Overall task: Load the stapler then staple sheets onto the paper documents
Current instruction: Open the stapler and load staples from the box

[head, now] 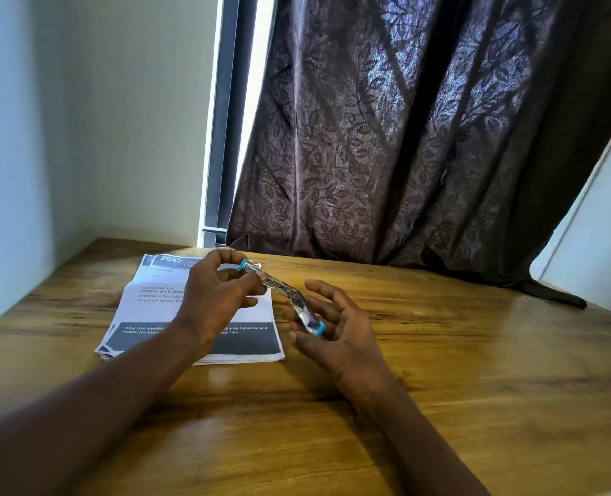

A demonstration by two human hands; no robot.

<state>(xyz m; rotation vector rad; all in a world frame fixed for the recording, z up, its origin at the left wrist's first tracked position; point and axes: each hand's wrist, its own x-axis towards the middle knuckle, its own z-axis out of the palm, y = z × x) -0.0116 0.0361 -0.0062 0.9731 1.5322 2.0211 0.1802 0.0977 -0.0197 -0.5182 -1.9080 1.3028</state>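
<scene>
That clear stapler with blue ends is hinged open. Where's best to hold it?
Grip the clear plastic stapler by both arms near the blue caps, one from each side, as left hand and right hand do: its hinge is splayed open.

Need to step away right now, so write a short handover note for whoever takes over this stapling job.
Left hand: pinches the far half of the stapler, held swung open above the table.
Right hand: holds the near half, fingers curled round it.
Paper documents: stacked flat on the table, below the left hand.
Done: stapler opened; whether staples are in, cannot tell.
Left: finish loading, close it, staple the documents.
</scene>
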